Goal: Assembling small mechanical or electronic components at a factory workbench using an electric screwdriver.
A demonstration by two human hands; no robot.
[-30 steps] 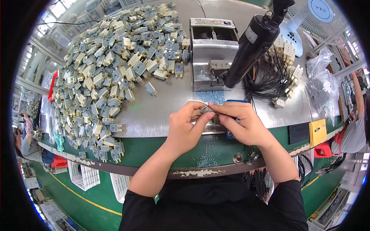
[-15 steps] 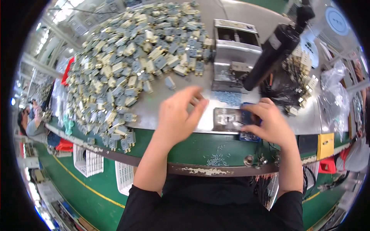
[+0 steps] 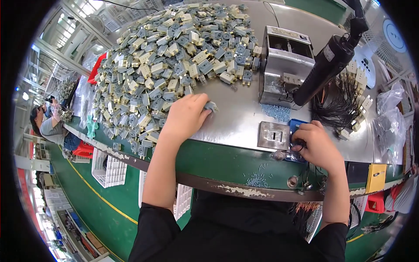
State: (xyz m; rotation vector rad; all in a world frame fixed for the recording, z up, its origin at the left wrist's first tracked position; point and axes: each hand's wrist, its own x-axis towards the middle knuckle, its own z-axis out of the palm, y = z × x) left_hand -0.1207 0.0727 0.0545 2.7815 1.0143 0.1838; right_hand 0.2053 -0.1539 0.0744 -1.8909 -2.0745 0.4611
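Note:
My left hand (image 3: 187, 114) is closed at the near edge of a big heap of grey and cream plug housings (image 3: 174, 56). Its thumb and fingers pinch a small grey plug housing (image 3: 211, 106), partly hidden by the hand. Over on the right, my right hand (image 3: 317, 145) has its fingers curled together at a blue block (image 3: 295, 126). Something dark shows at its fingertips, too hidden to name. Left of that hand lies a square metal fixture (image 3: 273, 135) with a slot in its middle.
A metal screw-feeding machine (image 3: 286, 61) and a black cylindrical electric screwdriver (image 3: 325, 65) stand behind the fixture. Small screws lie in two patches (image 3: 276, 112), (image 3: 257, 180). Black cabled plugs (image 3: 338, 107) are piled at right. A person (image 3: 51, 120) sits far left.
My left hand has moved left to the heap, and a grey plug housing now shows in its fingers. My right hand's fingers have curled in at the blue block. The whole view has shifted.

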